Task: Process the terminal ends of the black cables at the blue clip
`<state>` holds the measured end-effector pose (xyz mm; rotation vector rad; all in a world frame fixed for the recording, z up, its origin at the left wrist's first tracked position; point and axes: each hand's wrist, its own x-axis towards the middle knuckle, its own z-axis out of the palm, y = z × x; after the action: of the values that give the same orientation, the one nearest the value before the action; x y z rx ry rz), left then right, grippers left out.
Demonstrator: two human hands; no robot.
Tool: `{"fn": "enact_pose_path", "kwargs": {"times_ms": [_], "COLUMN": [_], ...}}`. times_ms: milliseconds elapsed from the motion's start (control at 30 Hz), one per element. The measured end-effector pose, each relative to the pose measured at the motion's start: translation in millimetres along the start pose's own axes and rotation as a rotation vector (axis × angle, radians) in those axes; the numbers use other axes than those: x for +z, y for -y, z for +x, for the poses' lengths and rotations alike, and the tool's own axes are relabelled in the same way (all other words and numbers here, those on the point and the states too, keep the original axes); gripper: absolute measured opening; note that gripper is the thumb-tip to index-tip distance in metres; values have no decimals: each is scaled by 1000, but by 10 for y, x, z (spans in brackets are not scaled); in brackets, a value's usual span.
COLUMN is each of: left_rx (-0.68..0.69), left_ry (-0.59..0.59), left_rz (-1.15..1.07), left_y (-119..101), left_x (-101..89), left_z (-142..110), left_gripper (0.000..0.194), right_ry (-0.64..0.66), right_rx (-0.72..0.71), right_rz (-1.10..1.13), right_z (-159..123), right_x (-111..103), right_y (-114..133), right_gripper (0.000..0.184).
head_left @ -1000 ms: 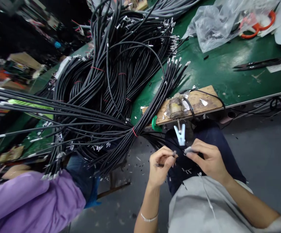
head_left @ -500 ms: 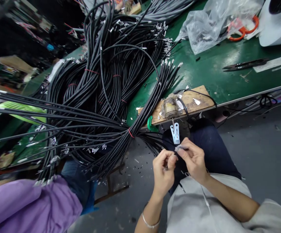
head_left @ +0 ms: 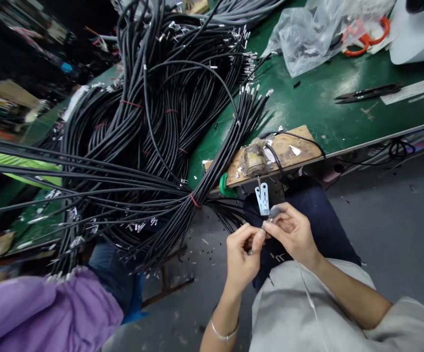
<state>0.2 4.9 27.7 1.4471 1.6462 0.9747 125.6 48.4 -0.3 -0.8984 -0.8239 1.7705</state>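
Your left hand (head_left: 242, 252), right hand (head_left: 295, 235): fingertips pinched on tiny piece, mostly hidden; blue clothespin (head_left: 262, 199) at twelve o'clock.

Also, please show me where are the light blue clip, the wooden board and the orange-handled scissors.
Light blue clip (head_left: 264, 210): head view, lower end.
Wooden board (head_left: 284, 159): head view, bare top.
Orange-handled scissors (head_left: 387, 28): head view, handle ring.

- We see a cable-assembly workshop.
- We see bundled black cables (head_left: 175, 107) heaped on a green workbench (head_left: 288, 105).
- We see orange-handled scissors (head_left: 379, 35), and clippings littering the gray floor (head_left: 182, 313).
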Motion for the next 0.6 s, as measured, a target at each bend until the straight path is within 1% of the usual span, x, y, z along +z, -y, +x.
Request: {"fn": "enact_pose_path", "kwargs": {"times_ms": [100, 200, 267, 333, 367, 400, 433, 533, 567, 600], "left_rx": [60, 73, 49, 15, 0, -14, -29, -92, -120, -152], "left_ry": [84, 97, 74, 58, 57, 60, 68, 81, 75, 62], "left_rz": [66, 91, 86, 66, 49, 28, 0, -123, -168, -206], "left_y": [-17, -21, -18, -10, -3, 5, 14, 45, 53, 59], "left_x": [64, 93, 86, 68, 59, 50, 45, 48, 58, 70], "left_z": [-10, -12, -7, 1, 4, 8, 11, 14, 11, 8], "left_gripper": [22, 24, 31, 36, 38, 40, 41, 39, 37, 36], "right_ry": [-56, -40, 38, 196, 263, 299, 300, 186, 139, 80], "right_rx": [-35, -15, -3, -7, -11, -11, -2, 47, 42, -1], "right_rz": [-142, -169, -133, -115, -113, -110, -103, -46, -52, -90], "right_z": [62, 137, 170, 181, 178, 171, 160, 109, 88, 68], "right_x": [-22, -117, -202, -270, -289, -295, -287, -202, -162, -122], "right_y": [48, 97, 123, 130, 123, 107, 83, -28, -70, -110], "right_gripper": [16, 14, 19, 25, 24, 22, 19, 20, 21, 21]}}
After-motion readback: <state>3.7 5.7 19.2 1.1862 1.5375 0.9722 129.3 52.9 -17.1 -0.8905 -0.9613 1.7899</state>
